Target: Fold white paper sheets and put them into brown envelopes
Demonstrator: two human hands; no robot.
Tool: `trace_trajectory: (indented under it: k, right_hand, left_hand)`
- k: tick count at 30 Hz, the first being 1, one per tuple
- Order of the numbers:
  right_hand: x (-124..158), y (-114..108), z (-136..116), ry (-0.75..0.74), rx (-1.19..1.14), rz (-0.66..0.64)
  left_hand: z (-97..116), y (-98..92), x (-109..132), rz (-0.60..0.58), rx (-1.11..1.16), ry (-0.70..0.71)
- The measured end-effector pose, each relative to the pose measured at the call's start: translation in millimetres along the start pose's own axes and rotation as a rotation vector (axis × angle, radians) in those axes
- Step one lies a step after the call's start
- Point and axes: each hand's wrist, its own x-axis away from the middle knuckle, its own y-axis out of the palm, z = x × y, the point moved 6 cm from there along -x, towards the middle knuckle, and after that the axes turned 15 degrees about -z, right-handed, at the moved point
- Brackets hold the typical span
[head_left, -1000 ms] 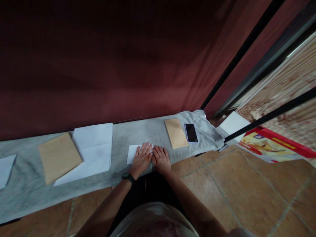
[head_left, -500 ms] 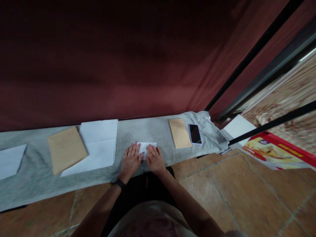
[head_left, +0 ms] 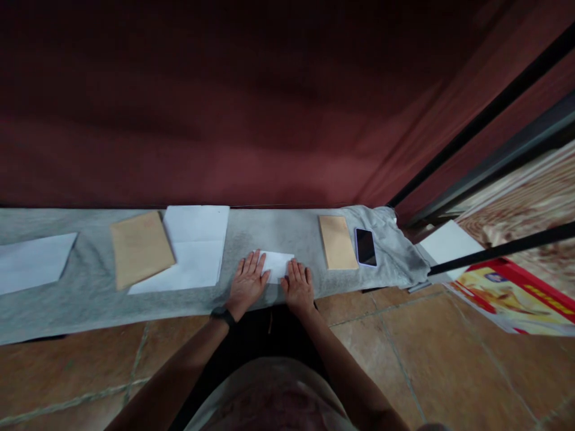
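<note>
A small white piece of paper (head_left: 276,266), apparently folded, lies flat on the grey cloth in front of me. My left hand (head_left: 247,281), with a dark band on the wrist, rests open with its fingers on the paper's left edge. On the right edge lies my right hand (head_left: 299,286), also flat with fingers stretched out. The hands partly cover both sides of the paper, and its middle shows between them.
Left of my hands, white sheets (head_left: 197,257) lie partly under a brown envelope (head_left: 141,248). Another white sheet (head_left: 33,263) is farther left. To the right are a tan notebook-like rectangle (head_left: 338,242) and a phone (head_left: 366,246). The cloth-covered bench (head_left: 274,230) meets a dark red wall; a red box (head_left: 516,296) stands right.
My hands have moved apart, from the middle of the small paper to its side edges, so more of its surface shows. The whole view has shifted slightly.
</note>
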Motion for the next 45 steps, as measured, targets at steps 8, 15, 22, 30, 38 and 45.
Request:
trace_trajectory:
  k: [8,15,22,30,38,45]
  right_hand:
    - [-25,6,-40,-0.09,-0.061,-0.088]
    - [-23,13,-29,-0.015,-0.001,-0.119]
    - [-17,9,-10,0.018,-0.018,-0.04]
    - [-34,-9,10,-0.005,-0.055,-0.189]
    - [-79,-32,17,0.109,-0.031,-0.388]
    - [-99,-43,21,0.108,-0.114,-0.368]
  left_hand:
    - [7,-8.3,3,-0.058,-0.026,0.022]
    - [11,-5.6,1,-0.057,-0.023,0.089]
    - [10,-2.4,-2,-0.067,-0.014,0.083]
    - [9,-3.3,-2,-0.049,0.0,0.086]
    - [3,-2.2,0,0.046,0.027,0.11]
    - [-5,-9.1,3,0.117,0.208,0.109]
